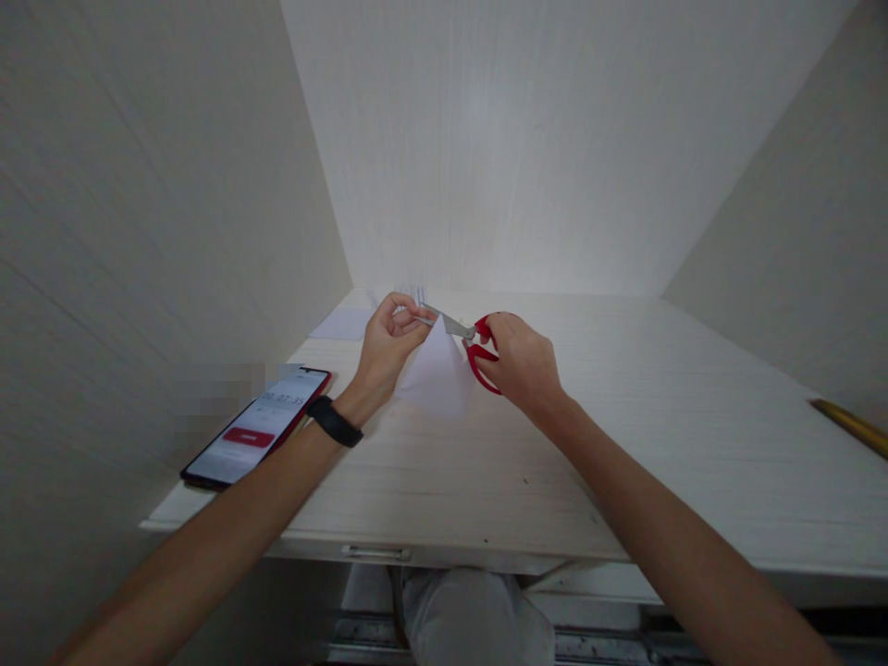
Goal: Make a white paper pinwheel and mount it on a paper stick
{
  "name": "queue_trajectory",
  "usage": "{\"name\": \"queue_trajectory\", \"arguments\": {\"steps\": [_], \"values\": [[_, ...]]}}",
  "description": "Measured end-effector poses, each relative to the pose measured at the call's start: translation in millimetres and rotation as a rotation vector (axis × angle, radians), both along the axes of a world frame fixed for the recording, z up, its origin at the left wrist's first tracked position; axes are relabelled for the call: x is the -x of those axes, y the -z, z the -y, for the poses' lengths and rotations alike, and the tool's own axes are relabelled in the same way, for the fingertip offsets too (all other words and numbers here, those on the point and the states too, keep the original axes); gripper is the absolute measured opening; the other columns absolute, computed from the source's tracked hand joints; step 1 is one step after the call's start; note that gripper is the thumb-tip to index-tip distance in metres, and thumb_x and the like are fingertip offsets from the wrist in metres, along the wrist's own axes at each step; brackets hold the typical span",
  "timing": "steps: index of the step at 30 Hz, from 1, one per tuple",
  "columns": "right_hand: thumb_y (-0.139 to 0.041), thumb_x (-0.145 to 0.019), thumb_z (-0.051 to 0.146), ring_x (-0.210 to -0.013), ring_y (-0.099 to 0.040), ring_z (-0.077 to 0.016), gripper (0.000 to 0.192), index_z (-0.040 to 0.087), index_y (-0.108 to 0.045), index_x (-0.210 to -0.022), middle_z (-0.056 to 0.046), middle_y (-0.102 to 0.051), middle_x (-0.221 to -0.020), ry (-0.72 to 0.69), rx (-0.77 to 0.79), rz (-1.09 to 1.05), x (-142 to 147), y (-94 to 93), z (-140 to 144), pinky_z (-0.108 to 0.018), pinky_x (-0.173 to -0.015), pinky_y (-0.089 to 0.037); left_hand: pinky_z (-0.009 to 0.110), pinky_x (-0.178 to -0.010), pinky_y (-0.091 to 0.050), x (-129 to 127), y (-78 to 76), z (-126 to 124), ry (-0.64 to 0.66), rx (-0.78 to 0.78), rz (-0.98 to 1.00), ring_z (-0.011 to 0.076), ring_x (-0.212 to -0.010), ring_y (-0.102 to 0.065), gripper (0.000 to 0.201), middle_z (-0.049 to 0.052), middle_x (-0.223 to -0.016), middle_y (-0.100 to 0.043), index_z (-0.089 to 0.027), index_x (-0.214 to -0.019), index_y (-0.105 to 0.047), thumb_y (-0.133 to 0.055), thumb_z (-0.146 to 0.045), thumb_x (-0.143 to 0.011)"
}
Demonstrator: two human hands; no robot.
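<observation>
Over the worktop's (659, 370) middle, the right hand (524, 361) has its fingers round red-handled scissors (466, 333), long axis crosswise, blades pointing left and slightly far. The left hand (388, 338) pinches white paper (440, 375), narrow tip pointing far.

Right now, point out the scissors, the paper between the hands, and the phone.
Scissors (462, 331): head view, blades near the pivot.
Paper (439, 372): head view, middle of its face.
Phone (259, 425): head view, on its screen.

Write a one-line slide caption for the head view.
Right hand holds red-handled scissors at the peak of white paper held in the left hand, above a white desk.
</observation>
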State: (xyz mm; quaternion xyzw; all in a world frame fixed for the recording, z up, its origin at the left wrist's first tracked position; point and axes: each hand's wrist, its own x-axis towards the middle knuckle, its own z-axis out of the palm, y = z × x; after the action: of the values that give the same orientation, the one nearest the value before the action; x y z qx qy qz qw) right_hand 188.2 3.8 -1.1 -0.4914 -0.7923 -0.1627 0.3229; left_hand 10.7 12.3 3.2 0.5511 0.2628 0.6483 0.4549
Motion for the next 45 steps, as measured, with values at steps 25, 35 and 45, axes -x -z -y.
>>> {"name": "queue_trajectory", "arguments": {"steps": [25, 35, 45], "values": [[-0.053, -0.081, 0.030, -0.073, -0.057, -0.0191, 0.016, 0.018, -0.058, -0.090, -0.007, -0.066, -0.084, 0.077, 0.022, 0.053, 1.6, -4.3, 3.8, -0.029, -0.053, -0.024, 0.017, -0.041, -0.036, -1.2, -2.4, -1.3, -0.023, 0.113, 0.047, 0.0069, -0.045, -0.050, 0.044, -0.008, -0.060, -0.057, -0.022, -0.071, -0.038, -0.078, -0.023, -0.053], [-0.052, -0.080, 0.028, -0.074, -0.056, -0.0169, 0.016, 0.018, -0.058, -0.092, -0.005, -0.065, -0.086, 0.064, 0.000, 0.013, 1.4, -4.8, 5.8, -0.027, -0.054, -0.026, 0.017, -0.047, -0.041, -0.4, -0.7, -1.5, -0.016, 0.015, 0.063, 0.0075, -0.054, -0.056, 0.036, -0.005, -0.071, -0.063, -0.021, -0.072, -0.041, -0.074, -0.017, -0.059], [-0.056, -0.080, 0.038, -0.075, -0.051, -0.0188, 0.024, 0.014, -0.053, -0.088, -0.007, -0.060, -0.084, -0.076, -0.144, -0.023, 3.4, -1.0, 0.5, -0.029, -0.064, -0.033, 0.017, -0.054, -0.045, 1.4, -1.3, -1.9, -0.026, -0.069, 0.046, 0.0079, -0.061, -0.060, 0.034, -0.003, -0.076, -0.065, -0.021, -0.073, -0.038, -0.070, -0.012, -0.064]]}}
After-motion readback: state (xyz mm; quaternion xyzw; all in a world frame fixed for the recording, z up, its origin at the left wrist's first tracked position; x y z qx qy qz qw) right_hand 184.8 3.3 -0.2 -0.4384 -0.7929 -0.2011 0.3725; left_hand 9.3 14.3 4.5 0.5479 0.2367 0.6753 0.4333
